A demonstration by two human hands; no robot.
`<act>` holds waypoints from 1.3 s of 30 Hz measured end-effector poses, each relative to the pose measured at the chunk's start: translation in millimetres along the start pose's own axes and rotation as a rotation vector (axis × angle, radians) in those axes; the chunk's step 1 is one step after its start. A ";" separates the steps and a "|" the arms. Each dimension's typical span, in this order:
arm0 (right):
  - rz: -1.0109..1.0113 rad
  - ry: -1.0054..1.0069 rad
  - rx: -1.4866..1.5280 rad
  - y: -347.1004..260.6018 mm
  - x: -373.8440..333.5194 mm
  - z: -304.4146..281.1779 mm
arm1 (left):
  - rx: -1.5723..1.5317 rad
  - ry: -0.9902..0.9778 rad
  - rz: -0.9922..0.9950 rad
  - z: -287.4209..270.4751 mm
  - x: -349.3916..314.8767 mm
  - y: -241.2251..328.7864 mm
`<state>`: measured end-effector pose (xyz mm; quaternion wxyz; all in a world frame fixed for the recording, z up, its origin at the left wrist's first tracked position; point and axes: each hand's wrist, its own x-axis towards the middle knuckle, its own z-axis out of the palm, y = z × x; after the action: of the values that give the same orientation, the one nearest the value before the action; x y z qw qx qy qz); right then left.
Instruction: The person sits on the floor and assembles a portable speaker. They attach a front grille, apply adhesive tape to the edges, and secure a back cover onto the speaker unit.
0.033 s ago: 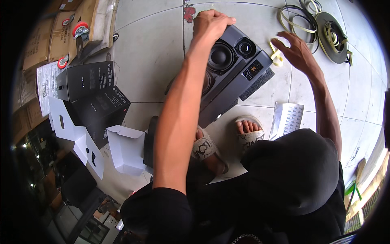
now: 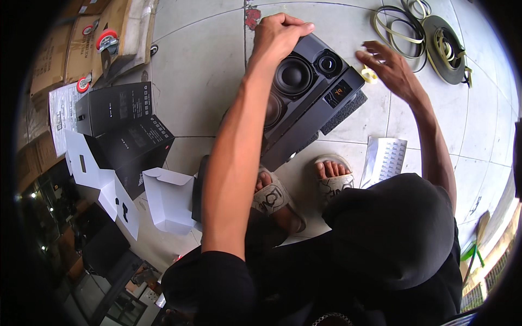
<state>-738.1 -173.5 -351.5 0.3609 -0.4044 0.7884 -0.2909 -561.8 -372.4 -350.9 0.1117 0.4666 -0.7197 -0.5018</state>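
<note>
A dark grey speaker (image 2: 304, 103) with round drivers and a small lit display lies slanted on the floor before me. My left hand (image 2: 280, 37) is closed at its far left corner, thumb along the edge; the other fingertips are partly hidden. Off the speaker's right corner is my right hand (image 2: 389, 68), its fingers apart and slightly bent. Close beneath those fingers, a pale yellow strip (image 2: 370, 75) is curled beside the speaker; I cannot tell whether they touch it. A dark foam-like block (image 2: 345, 113) shows along the speaker's near right side.
At the upper right lie a roll of flat strap (image 2: 447, 51) and loose strap loops (image 2: 402, 32). A printed label sheet (image 2: 385, 158) is near my right foot. Black boxes (image 2: 128, 117), an opened white carton (image 2: 168, 198) and a red-wheeled wooden dolly (image 2: 122, 32) stand left.
My left hand and forearm have shifted slightly left. The right hand has moved a little left, and the yellow strip beneath it shows a smaller curl.
</note>
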 end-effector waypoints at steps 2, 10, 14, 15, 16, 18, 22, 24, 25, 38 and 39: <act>-0.085 -0.032 -0.006 -20.4 -13.1 21.2 | -0.091 -0.065 0.242 -8.4 -15.3 -13.0; -0.063 -0.111 -0.101 -54.8 -2.8 49.5 | 0.303 -0.030 0.420 -21.8 -23.2 -26.2; -0.115 -0.062 -0.103 -54.8 -3.7 44.3 | 0.287 -0.069 0.313 -27.5 -31.1 -28.6; -0.109 -0.042 -0.088 -54.0 -8.2 46.1 | 0.312 -0.068 0.312 -30.1 -29.8 -25.8; -0.101 -0.059 -0.056 -51.7 -10.4 47.6 | 0.263 -0.055 0.273 -29.5 -27.2 -30.0; -0.103 -0.079 0.010 -48.7 -7.4 45.4 | 0.173 -0.016 0.211 -32.0 -22.3 -24.8; -0.004 0.055 0.289 -29.5 -27.7 48.1 | -0.058 0.087 0.056 -50.2 -48.1 -14.8; 0.028 0.064 0.286 -4.1 -34.0 46.4 | -0.134 0.121 0.023 -73.2 -80.5 -19.0; 0.045 0.057 0.320 2.2 -37.5 43.9 | -0.052 0.151 0.030 -86.2 -94.0 -34.9; -0.042 -0.023 0.466 7.0 -49.5 59.6 | -0.804 0.325 -0.157 -51.9 -198.2 -151.5; -0.067 -0.027 0.529 8.5 -52.4 58.6 | -0.857 0.324 -0.125 -47.9 -198.4 -151.2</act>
<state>-673.0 -134.6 -373.9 0.4548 -0.3258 0.6662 -0.4932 -340.0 -255.7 -392.2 0.3750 0.4932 -0.3914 -0.6804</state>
